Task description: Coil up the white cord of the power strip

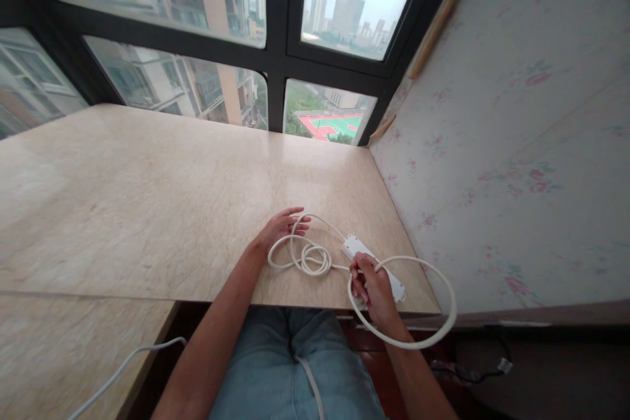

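Observation:
A white power strip point(355, 248) lies on the beige stone sill point(147, 197) near its front right corner. Its thick white cable point(445, 289) runs in loose coils on the sill and swings in a wide loop past the sill's edge. My right hand point(373, 285) is closed around the cable where it passes over the strip. My left hand point(283, 225) rests flat on the sill with fingers stretched out, touching the far side of the small coils point(315, 257).
A window with a dark frame point(275, 65) backs the sill. A floral-papered wall point(502, 144) closes the right side. A thin white cord point(123, 367) crosses the lower step at left. A dark cable with a plug point(492, 367) lies on the floor at right.

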Demonstrator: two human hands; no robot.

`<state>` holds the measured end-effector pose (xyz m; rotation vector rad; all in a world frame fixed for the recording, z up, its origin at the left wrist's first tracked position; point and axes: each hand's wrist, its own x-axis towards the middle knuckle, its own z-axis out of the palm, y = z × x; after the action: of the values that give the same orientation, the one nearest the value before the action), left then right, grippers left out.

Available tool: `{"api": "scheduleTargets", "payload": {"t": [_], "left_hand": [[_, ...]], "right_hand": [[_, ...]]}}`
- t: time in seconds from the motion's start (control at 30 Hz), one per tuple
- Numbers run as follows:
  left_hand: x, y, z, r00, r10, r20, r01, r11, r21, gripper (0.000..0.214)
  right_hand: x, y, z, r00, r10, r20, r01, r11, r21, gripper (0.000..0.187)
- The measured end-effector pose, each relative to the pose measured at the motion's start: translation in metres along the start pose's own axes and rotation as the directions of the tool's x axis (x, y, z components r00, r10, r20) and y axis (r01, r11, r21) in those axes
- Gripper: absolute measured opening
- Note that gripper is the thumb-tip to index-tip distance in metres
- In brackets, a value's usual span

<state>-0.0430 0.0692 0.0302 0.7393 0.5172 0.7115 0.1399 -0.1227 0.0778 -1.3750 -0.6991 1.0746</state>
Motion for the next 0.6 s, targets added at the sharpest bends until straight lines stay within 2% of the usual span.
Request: {"api": "scheduleTargets", "payload": {"t": [0.1, 0.2, 0.37, 0.47, 0.57, 0.6], "left_hand": [[0.000, -0.001, 0.000, 1.000, -0.007, -0.009, 0.007, 1.000, -0.004, 0.045], [0.000, -0.001, 0.003, 0.999, -0.001, -0.046, 0.002, 1.000, 0.006, 0.043], [-0.005, -0.006, 0.007, 0.981, 0.055, -0.188, -0.038, 0.995, 0.095, 0.035], [-0.020, -0.013, 0.006, 0.939, 0.133, -0.317, -0.089, 0.985, 0.151, 0.032], [-0.047, -0.024, 0.009, 0.876, 0.235, -0.422, -0.159, 0.965, 0.207, 0.030], [-0.057, -0.027, 0.011, 0.850, 0.273, -0.451, -0.158, 0.948, 0.276, 0.032]], "right_hand": [[0.000, 0.008, -0.003, 0.997, 0.037, 0.067, -0.029, 0.993, -0.112, 0.042], [-0.001, 0.014, -0.009, 0.994, 0.028, 0.104, -0.001, 0.968, -0.250, 0.043], [-0.003, 0.020, -0.022, 0.997, 0.021, 0.080, 0.018, 0.888, -0.460, 0.037], [-0.004, 0.021, -0.027, 0.998, -0.031, 0.052, 0.056, 0.806, -0.590, 0.035], [-0.003, 0.020, -0.027, 0.989, -0.134, 0.059, 0.138, 0.726, -0.673, 0.035], [-0.002, 0.020, -0.027, 0.986, -0.155, 0.063, 0.156, 0.712, -0.685, 0.035]]}}
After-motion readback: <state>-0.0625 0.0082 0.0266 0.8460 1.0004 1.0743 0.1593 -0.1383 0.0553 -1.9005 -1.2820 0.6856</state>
